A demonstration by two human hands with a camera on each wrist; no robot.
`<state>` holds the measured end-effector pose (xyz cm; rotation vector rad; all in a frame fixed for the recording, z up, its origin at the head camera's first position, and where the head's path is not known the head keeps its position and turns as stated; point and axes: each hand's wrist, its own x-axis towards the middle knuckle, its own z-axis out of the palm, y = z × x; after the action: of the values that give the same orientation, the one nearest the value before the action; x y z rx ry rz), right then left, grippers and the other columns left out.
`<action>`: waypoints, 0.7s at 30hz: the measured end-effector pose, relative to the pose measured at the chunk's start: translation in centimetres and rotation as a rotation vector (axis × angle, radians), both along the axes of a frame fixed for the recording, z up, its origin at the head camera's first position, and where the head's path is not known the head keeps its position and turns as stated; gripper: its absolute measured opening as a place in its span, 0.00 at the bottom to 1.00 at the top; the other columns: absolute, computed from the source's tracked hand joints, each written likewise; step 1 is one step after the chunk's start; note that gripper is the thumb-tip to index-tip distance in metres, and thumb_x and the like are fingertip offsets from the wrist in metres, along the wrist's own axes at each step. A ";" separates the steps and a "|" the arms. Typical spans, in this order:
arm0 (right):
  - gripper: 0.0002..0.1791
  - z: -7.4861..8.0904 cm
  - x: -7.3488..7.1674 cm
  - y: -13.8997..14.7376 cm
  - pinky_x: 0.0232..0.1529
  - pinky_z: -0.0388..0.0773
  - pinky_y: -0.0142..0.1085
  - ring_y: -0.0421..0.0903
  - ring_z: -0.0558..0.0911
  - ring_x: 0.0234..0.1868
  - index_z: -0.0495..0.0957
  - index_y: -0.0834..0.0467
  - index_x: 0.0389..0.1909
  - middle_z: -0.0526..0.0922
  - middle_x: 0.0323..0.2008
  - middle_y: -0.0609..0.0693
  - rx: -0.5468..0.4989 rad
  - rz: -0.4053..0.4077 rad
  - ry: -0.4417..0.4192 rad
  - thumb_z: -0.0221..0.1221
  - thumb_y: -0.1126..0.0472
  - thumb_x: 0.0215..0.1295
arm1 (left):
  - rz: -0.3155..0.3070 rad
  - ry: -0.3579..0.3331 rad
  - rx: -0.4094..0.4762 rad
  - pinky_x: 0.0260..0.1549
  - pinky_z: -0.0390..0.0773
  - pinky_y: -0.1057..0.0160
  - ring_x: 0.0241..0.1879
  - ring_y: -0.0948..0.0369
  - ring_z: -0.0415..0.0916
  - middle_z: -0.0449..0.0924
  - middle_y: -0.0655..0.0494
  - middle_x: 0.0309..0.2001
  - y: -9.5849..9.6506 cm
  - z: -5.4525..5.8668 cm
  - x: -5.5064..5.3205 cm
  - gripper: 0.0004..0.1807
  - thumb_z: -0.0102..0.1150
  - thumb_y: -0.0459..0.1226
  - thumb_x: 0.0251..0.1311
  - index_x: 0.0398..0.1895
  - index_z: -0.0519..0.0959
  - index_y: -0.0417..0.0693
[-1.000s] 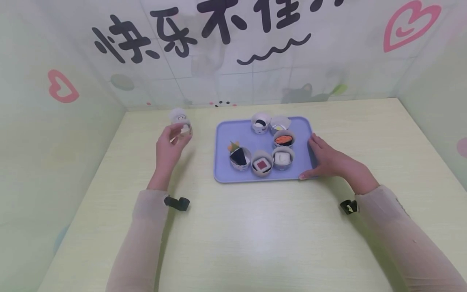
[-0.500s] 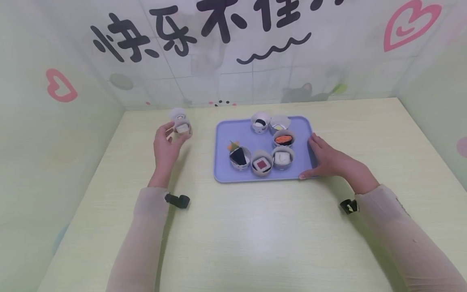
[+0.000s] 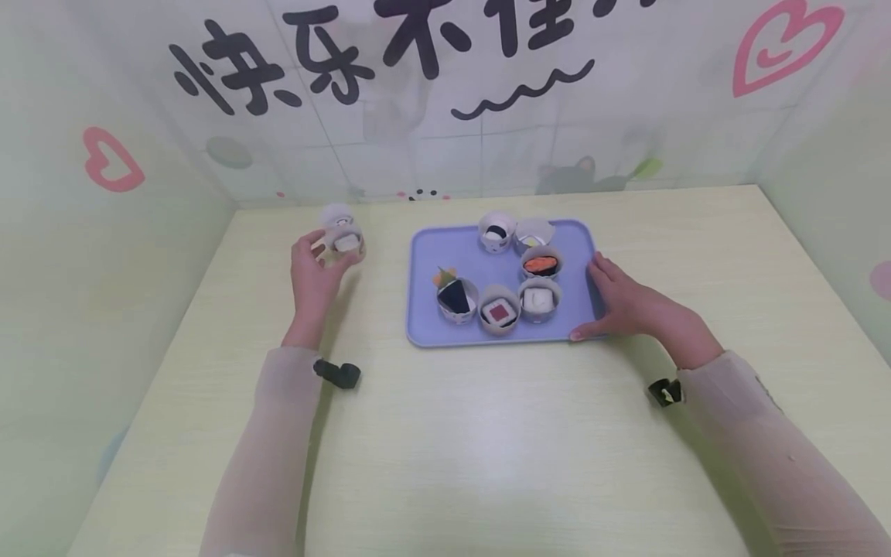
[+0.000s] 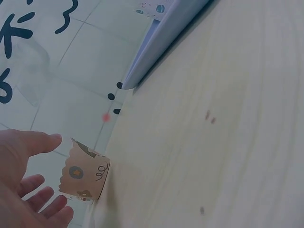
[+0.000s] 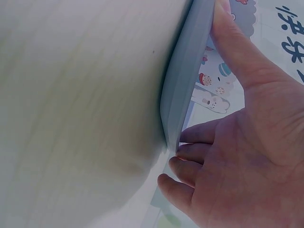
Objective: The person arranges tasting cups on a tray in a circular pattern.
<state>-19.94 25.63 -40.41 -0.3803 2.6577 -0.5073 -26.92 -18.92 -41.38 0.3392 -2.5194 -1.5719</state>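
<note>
In the head view my left hand (image 3: pixel 316 267) is beside a small paper baking cup (image 3: pixel 346 243) with a white toy sushi piece in it, left of the tray. Its thumb and fingers are spread around the cup; the left wrist view shows gaps between them and the cup's printed wall (image 4: pixel 84 173). Just behind stands a second paper cup (image 3: pixel 337 215). My right hand (image 3: pixel 629 302) rests spread along the right end of the blue tray (image 3: pixel 480 271), thumb at the near corner. In the right wrist view its fingertips touch the tray's rim (image 5: pixel 183 90).
Several paper cups stand on the tray, holding a red-centred roll (image 3: pixel 500 312), an orange-topped sushi (image 3: pixel 541 266), a black-wrapped triangle (image 3: pixel 455 297) and other pieces. The wooden table (image 3: pixel 480 433) meets a printed wall (image 3: pixel 390 174) at the back.
My left fingers have drawn back leftward from over the baking cup, so its white piece shows more. The cup stays about where it was. The right hand and tray have not moved.
</note>
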 end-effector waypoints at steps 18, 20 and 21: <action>0.74 -0.2 -0.2 0.1 0.77 0.47 0.64 0.70 0.39 0.78 0.35 0.74 0.75 0.33 0.77 0.74 0.011 -0.003 -0.002 0.72 0.35 0.49 | 0.002 -0.082 0.023 0.74 0.66 0.56 0.74 0.50 0.59 0.54 0.45 0.76 -0.5 -0.5 -1.3 0.45 0.67 0.41 0.60 0.75 0.53 0.43; 0.74 -0.2 -0.2 0.1 0.76 0.47 0.64 0.70 0.39 0.78 0.35 0.74 0.76 0.33 0.77 0.74 0.011 -0.003 -0.004 0.72 0.35 0.49 | 0.000 -0.083 0.030 0.73 0.67 0.56 0.74 0.50 0.60 0.54 0.44 0.75 -0.5 -0.6 -1.4 0.45 0.67 0.41 0.60 0.75 0.53 0.43; 0.74 -0.2 -0.2 0.1 0.76 0.47 0.64 0.70 0.39 0.78 0.35 0.74 0.76 0.33 0.77 0.74 0.011 -0.003 -0.003 0.72 0.35 0.49 | -0.001 -0.085 0.032 0.72 0.68 0.56 0.74 0.50 0.60 0.54 0.44 0.75 -0.5 -0.6 -1.5 0.44 0.67 0.41 0.60 0.75 0.53 0.43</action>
<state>-20.12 25.70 -40.59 -0.3716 2.6575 -0.4941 -28.37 -19.43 -41.99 0.4178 -2.5600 -1.6327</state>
